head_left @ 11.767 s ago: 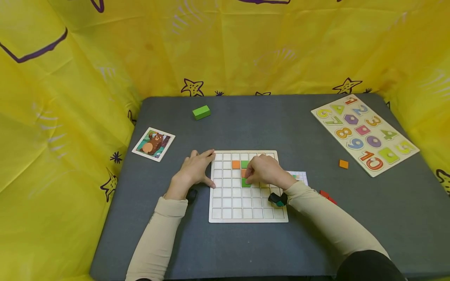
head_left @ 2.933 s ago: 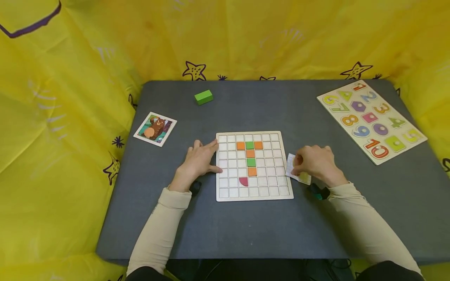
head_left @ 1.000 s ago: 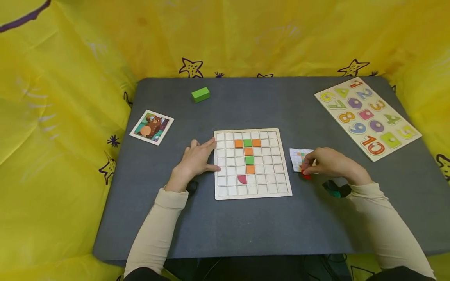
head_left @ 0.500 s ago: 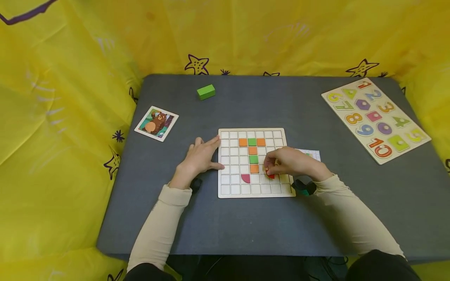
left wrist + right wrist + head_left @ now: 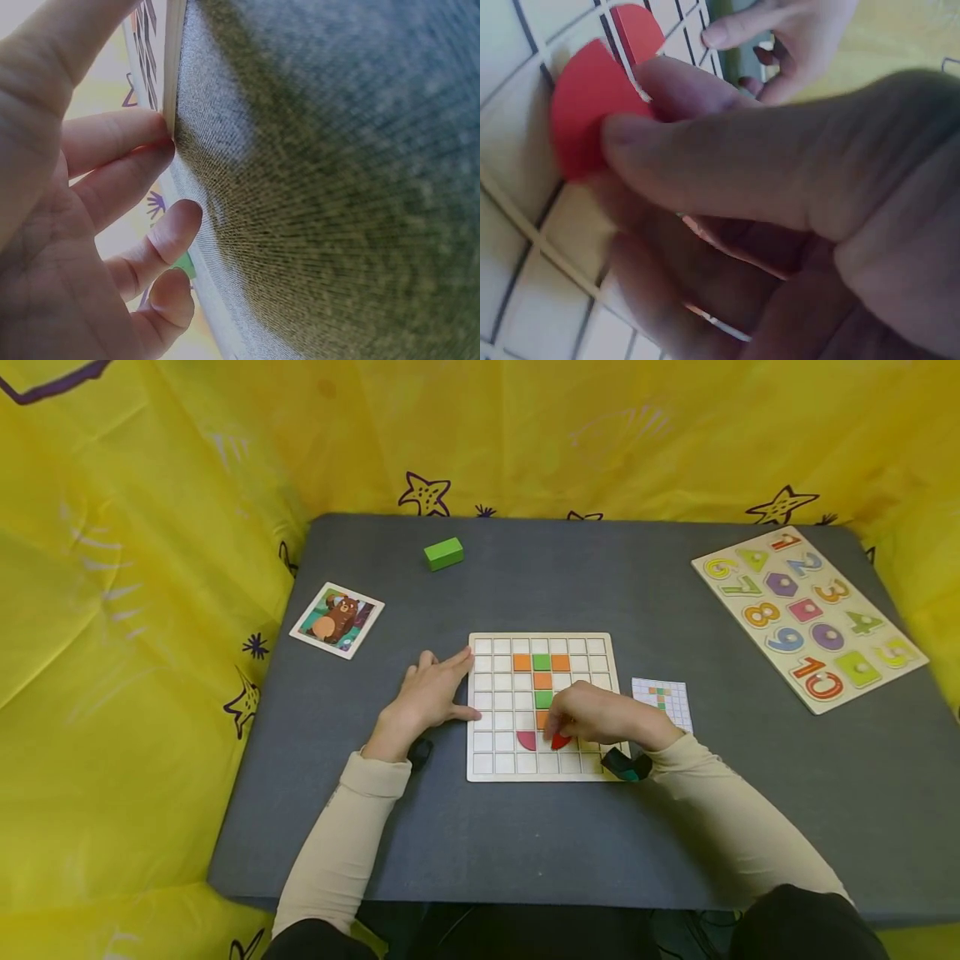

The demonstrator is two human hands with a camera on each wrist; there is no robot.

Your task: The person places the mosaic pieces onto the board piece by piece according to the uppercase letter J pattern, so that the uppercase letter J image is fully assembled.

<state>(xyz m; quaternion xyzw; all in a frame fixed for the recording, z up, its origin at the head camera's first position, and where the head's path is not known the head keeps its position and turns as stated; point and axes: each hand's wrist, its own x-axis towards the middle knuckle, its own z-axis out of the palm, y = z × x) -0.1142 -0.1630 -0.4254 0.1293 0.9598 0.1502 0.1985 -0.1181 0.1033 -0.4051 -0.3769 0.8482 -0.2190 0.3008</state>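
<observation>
A white grid board (image 5: 506, 766) with a pale wooden frame lies at the table's middle. On it sit orange squares (image 5: 522, 662), green squares (image 5: 542, 662) and a pink-red quarter-circle tile (image 5: 527, 741). My right hand (image 5: 600, 714) pinches a red quarter-circle tile (image 5: 585, 109) between thumb and fingers, over the cell just right of the other quarter circle. In the right wrist view this tile looks tilted against the grid. My left hand (image 5: 429, 695) rests at the board's left edge, thumb and fingertips (image 5: 161, 131) touching it, fingers relaxed.
A printed pattern card (image 5: 678, 702) lies right of the board. Farther off are a wooden number puzzle (image 5: 810, 618) at right, a bear picture puzzle (image 5: 337, 620) at left and a green block (image 5: 444, 554) near the back edge.
My right hand has picked a red quarter-circle tile off the pattern card and carried it left over the board. Earlier, more tiles were laid in the grid. My left hand has stayed at the edge.
</observation>
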